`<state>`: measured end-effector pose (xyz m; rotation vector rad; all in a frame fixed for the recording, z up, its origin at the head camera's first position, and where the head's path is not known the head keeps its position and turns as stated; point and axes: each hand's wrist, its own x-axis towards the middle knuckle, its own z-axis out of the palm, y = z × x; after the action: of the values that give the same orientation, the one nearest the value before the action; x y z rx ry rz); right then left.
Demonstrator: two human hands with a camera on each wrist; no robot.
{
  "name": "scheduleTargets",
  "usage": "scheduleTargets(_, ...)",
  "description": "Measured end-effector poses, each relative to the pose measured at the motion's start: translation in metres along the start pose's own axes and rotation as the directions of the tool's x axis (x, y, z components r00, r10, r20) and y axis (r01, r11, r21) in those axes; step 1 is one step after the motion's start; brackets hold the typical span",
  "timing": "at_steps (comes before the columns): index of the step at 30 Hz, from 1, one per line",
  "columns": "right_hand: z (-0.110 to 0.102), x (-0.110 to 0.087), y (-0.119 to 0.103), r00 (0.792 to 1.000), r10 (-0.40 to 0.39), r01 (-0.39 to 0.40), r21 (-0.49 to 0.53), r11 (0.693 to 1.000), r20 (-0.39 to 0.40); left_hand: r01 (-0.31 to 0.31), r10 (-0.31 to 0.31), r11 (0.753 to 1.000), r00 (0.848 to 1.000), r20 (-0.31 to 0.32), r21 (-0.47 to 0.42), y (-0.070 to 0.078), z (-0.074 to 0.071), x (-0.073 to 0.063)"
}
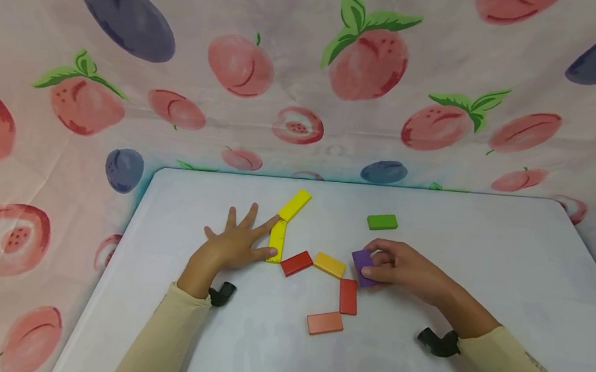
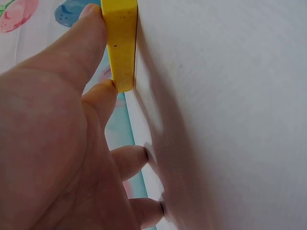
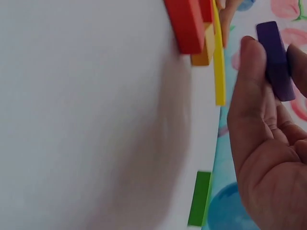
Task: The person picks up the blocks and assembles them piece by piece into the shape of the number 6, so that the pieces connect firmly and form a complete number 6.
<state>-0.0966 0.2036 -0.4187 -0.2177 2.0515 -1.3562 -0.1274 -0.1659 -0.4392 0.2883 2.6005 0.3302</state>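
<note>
My right hand (image 1: 401, 270) pinches a purple block (image 1: 359, 264) between thumb and fingers; the right wrist view shows this purple block (image 3: 274, 52) raised off the table. On the left, my left hand (image 1: 225, 247) has its fingers spread, thumb and index fingertip touching a yellow block (image 1: 277, 237) near its two ends. A second yellow block (image 1: 295, 205) slants away beyond it. From the near end of the touched block, a bent line continues through a red block (image 1: 297, 263), an orange-yellow block (image 1: 330, 265), another red block (image 1: 348, 298) and a salmon block (image 1: 325, 323).
Apart from the line, a green block (image 1: 382, 222) lies farther back on the white table (image 1: 483, 235). A fruit-printed cloth (image 1: 297, 63) hangs behind the table edge. Dark wrist-worn pieces show at the left cuff (image 1: 222, 294) and the right cuff (image 1: 439, 343).
</note>
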Motion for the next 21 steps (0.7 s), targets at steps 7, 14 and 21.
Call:
scheduleTargets(7,0.014,0.003,-0.011,1.0,-0.003,0.004,-0.079,0.997,0.014,-0.007,0.007,1.0,1.0,0.0,-0.005,0.001,0.0,0.001)
scheduleTargets(14,0.034,0.013,-0.018,0.996,-0.065,0.071,-0.095,0.993,0.064,0.008,-0.008,1.0,1.0,0.003,-0.009,0.001,0.0,0.0)
scheduleTargets(21,0.055,0.023,-0.022,0.993,-0.076,0.086,-0.114,0.99,0.091,0.006,-0.006,1.0,1.0,0.008,-0.015,0.001,-0.001,-0.001)
